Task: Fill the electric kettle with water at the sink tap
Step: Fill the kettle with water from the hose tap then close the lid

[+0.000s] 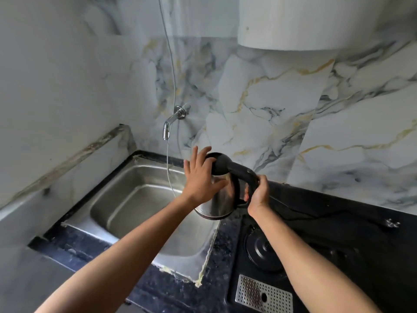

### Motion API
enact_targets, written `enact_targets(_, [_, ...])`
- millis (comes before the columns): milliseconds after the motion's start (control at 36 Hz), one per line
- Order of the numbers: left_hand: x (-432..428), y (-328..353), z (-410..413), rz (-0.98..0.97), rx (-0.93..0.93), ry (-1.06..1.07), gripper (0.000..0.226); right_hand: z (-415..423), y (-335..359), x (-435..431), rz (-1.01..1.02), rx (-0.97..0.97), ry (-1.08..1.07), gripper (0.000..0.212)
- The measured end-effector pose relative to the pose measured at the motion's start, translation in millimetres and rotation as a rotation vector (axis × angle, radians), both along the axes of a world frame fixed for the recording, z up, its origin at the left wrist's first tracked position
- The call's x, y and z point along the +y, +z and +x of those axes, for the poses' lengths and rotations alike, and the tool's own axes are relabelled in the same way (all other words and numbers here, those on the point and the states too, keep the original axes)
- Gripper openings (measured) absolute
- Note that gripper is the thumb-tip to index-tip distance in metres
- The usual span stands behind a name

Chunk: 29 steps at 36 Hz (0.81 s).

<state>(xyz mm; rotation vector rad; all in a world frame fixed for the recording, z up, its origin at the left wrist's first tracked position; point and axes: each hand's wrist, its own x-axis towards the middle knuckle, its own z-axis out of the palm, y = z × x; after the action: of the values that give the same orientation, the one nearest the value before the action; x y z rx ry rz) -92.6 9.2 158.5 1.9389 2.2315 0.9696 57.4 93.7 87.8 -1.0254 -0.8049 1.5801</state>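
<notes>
A steel electric kettle (217,203) with a black lid and black handle is held in the air over the right end of the steel sink (126,199), tilted to the left. My right hand (259,195) grips the kettle's handle. My left hand (200,177) rests flat against the kettle's left side near the lid, fingers spread. The lid looks closed. The chrome tap (171,122) sticks out of the marble wall above the sink, up and to the left of the kettle. No water shows at its spout.
The kettle's round black base (264,249) sits on the dark counter right of the sink, with a perforated metal drain plate (262,294) in front of it. A thin hose (168,168) hangs down the wall into the sink. A white water heater (304,21) hangs overhead.
</notes>
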Motion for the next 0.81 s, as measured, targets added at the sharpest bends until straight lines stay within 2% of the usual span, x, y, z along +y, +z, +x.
enact_targets(139, [4, -1, -40, -0.035, -0.026, -0.021, 0.067, -43, -4, 2, 0.008, -0.026, -0.025, 0.041])
enact_targets(278, [19, 0, -93, -0.030, 0.025, -0.085, 0.069, -92, -12, 7, 0.004, -0.063, -0.046, 0.040])
enact_targets(417, [33, 9, -135, 0.118, 0.064, -0.232, 0.073, -135, -22, 15, -0.010, -0.062, -0.070, 0.037])
enact_targets(556, [52, 13, -145, 0.256, 0.222, -0.460, 0.086, -174, -35, 24, -0.007, -0.052, -0.127, 0.036])
enact_targets(611, [60, 13, -156, 0.212, 0.112, -0.485, 0.086, -184, -42, 28, -0.022, -0.070, -0.147, 0.038])
enact_targets(667, [68, 14, -175, 0.176, -0.105, -0.454, 0.075, -191, -47, 31, -0.044, -0.100, -0.152, 0.041])
enact_targets(750, [94, 12, -219, 0.144, -0.370, -0.219, 0.054, -207, -55, 41, -0.090, -0.110, -0.159, 0.043])
enact_targets(806, [114, 7, -251, 0.084, -0.438, -0.036, 0.049, -216, -61, 49, -0.115, -0.106, -0.150, 0.037])
